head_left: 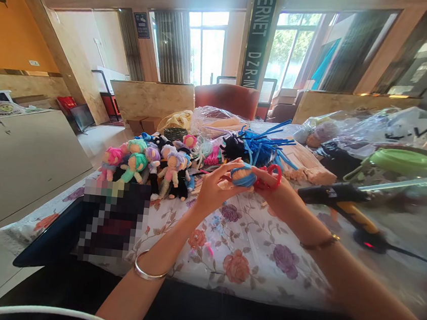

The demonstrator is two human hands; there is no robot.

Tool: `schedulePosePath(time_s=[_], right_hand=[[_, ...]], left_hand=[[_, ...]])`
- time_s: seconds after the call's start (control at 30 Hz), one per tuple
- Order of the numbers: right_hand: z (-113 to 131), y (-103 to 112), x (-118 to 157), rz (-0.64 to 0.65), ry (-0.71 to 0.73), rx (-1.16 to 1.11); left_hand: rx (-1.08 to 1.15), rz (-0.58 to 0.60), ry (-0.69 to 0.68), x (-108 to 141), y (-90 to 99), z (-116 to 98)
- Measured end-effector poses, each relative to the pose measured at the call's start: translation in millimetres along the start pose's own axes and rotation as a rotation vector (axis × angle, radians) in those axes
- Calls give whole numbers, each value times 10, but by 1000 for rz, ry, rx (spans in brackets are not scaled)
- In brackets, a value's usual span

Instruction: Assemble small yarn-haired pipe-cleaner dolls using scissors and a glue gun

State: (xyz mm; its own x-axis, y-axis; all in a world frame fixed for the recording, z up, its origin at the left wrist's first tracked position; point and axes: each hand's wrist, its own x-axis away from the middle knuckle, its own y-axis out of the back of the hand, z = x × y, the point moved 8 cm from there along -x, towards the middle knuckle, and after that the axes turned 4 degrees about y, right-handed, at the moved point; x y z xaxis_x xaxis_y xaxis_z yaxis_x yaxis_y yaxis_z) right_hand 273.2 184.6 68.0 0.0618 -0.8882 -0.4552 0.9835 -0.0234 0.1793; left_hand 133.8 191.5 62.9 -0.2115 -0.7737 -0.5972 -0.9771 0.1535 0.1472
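Observation:
Between my two hands, above the middle of the flowered tablecloth, is a small doll head (pixel 244 176) with blue strands wrapped round a pale face. My left hand (pixel 216 183) grips it from the left with thumb and fingers. On the other side my right hand (pixel 271 189) touches the head with its fingertips and also holds red-handled scissors (pixel 273 177); their blades are hidden. Just behind the hands lies a bunch of blue fuzzy sticks (pixel 264 142). Several finished-looking dolls (pixel 136 167) with pink, green and purple hair stand in a group to the left.
A glue gun (pixel 353 210) with a cable lies at the right, near a green-lidded container (pixel 402 162) and plastic bags (pixel 392 125). A dark tray (pixel 53 230) sits at the left table edge. Peach-coloured material (pixel 304 164) lies behind my right hand.

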Motion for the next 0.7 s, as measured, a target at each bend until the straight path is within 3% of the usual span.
schedulePosePath(time_s=[0.17, 0.53, 0.7], right_hand=[[-120, 35, -51, -35, -60, -152], [-156, 317, -38, -227, -114, -229], [-78, 289, -82, -207, 22, -318]], left_hand=[[43, -23, 82, -3, 22, 14], [208, 43, 178, -15, -36, 158], [300, 85, 238, -5, -85, 177]])
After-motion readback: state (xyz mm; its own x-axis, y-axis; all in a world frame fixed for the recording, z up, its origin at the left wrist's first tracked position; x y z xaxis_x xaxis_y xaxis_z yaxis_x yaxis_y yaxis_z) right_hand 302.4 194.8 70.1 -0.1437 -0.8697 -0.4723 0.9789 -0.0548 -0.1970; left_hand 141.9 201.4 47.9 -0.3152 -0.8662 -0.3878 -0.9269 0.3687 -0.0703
